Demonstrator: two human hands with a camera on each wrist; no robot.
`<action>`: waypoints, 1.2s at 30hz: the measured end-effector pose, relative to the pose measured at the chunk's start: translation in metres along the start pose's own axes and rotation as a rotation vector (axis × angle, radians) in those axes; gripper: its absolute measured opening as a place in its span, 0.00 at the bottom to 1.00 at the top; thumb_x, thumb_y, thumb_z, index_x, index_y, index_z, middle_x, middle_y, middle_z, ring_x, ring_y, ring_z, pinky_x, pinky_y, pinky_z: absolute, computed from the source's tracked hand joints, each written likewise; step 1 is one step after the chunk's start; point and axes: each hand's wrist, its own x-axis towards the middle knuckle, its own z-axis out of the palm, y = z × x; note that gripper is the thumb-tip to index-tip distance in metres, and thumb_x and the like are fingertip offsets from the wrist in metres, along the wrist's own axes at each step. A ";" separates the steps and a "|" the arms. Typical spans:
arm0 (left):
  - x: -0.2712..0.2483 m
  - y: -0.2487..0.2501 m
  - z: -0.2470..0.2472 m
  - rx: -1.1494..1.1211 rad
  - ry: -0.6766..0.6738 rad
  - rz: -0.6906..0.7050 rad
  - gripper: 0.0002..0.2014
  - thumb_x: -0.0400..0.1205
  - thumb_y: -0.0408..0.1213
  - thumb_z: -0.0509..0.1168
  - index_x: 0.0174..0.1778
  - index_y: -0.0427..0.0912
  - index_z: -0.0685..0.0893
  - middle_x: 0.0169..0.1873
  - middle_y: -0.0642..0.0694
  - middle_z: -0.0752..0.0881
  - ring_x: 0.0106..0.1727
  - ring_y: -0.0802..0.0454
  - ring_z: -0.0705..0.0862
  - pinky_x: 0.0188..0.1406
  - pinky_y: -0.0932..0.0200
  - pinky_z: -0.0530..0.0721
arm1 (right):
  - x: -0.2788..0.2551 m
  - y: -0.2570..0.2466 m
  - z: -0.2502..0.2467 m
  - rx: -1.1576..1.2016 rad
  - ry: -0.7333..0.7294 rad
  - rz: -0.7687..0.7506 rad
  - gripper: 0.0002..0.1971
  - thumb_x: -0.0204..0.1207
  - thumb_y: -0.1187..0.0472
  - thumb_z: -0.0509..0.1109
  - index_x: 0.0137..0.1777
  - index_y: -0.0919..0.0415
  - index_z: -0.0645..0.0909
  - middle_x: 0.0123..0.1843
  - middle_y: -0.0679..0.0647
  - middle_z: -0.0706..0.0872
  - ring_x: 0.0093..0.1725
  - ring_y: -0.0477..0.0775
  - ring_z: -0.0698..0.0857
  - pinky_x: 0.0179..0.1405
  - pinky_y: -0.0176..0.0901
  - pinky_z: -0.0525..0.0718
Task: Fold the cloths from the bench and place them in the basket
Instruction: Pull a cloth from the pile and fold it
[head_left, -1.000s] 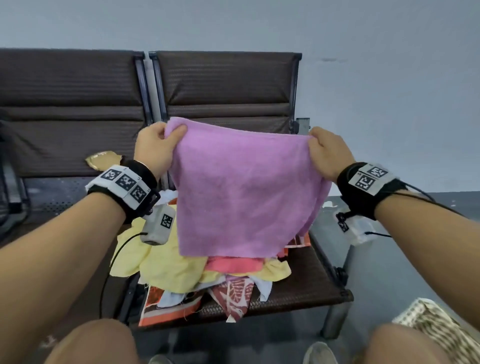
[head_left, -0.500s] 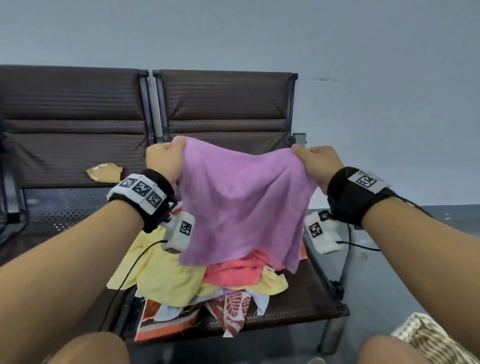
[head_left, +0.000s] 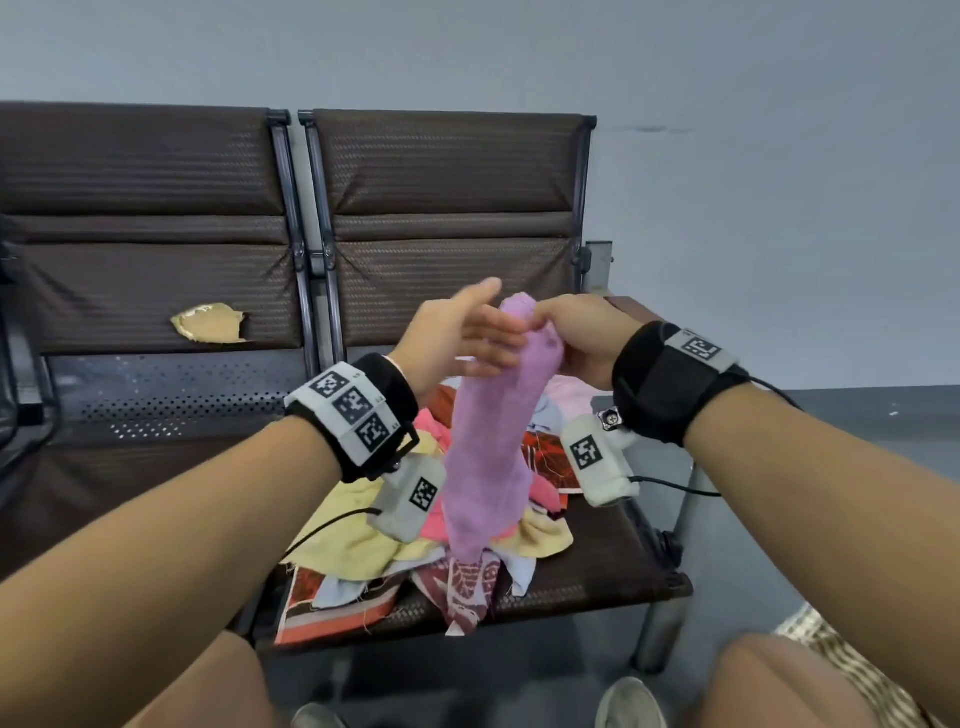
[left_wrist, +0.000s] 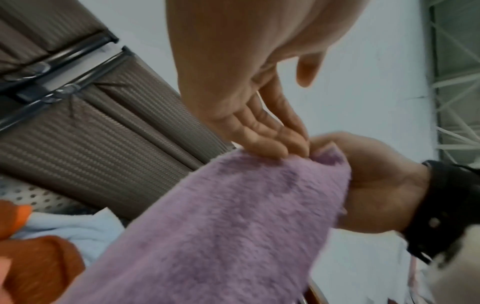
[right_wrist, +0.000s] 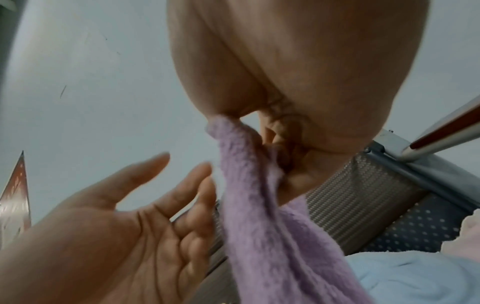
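We see the purple towel (head_left: 488, 441) no longer spread wide between two hands as it was half a second ago; it now hangs doubled in a narrow vertical strip above the bench seat. The right hand (head_left: 576, 338) pinches the gathered top corners between thumb and curled fingers, and the right wrist view shows the fabric trailing down from that pinch. The left hand (head_left: 457, 338) has let go: its fingers (left_wrist: 265, 144) are straight and spread, tips touching the towel's upper edge just beside the right hand, palm open in the right wrist view.

The towel's lower end hangs against the heap of cloths (head_left: 395, 540), yellow, pink, pale blue and printed red, lying on the right seat of the bench (head_left: 597, 577). The heap lies as before. A torn patch (head_left: 210, 325) shows on the left seat's backrest. At the lower right edge we note a checked woven thing (head_left: 852, 670); whether it is the basket we cannot tell.
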 end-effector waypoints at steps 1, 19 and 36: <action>0.003 -0.002 -0.004 -0.015 0.079 -0.004 0.17 0.83 0.47 0.64 0.43 0.37 0.90 0.39 0.41 0.92 0.33 0.49 0.88 0.35 0.59 0.83 | -0.001 0.001 -0.003 -0.032 -0.016 -0.002 0.15 0.76 0.72 0.62 0.60 0.73 0.81 0.53 0.67 0.80 0.49 0.62 0.81 0.49 0.50 0.83; 0.088 -0.020 -0.033 0.370 0.165 0.066 0.22 0.84 0.40 0.69 0.47 0.17 0.83 0.36 0.37 0.77 0.40 0.47 0.73 0.41 0.51 0.71 | 0.060 0.007 -0.069 -0.878 0.021 -0.173 0.08 0.70 0.49 0.81 0.40 0.52 0.87 0.41 0.48 0.89 0.44 0.51 0.88 0.41 0.41 0.85; 0.015 -0.078 -0.052 0.184 -0.043 -0.130 0.07 0.85 0.34 0.66 0.52 0.37 0.90 0.42 0.45 0.91 0.43 0.50 0.88 0.41 0.59 0.89 | 0.035 0.093 -0.050 -0.709 -0.013 -0.302 0.07 0.81 0.63 0.67 0.51 0.67 0.81 0.41 0.55 0.83 0.41 0.53 0.79 0.41 0.44 0.74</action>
